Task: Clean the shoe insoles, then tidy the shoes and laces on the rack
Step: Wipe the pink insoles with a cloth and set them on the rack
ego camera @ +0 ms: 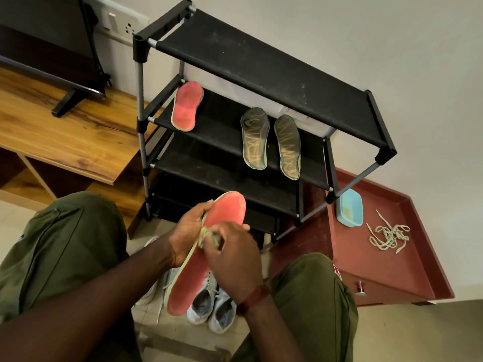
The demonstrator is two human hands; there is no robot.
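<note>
Two-handed step, above white sneakers (209,308) on floor before shoe rack (261,74). Grip red insole (226,212) by its edge in curled left hand (187,231) fingers; pinch green cloth (208,236) against its face with right hand (235,254) fingertips. Avoid heavy strokes: risk of buckling insole, dropping it onto sneakers.

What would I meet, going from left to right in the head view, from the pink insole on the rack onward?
The pink insole on the rack, left dark insole, right dark insole, blue tub, laces on the red cabinet.
</note>
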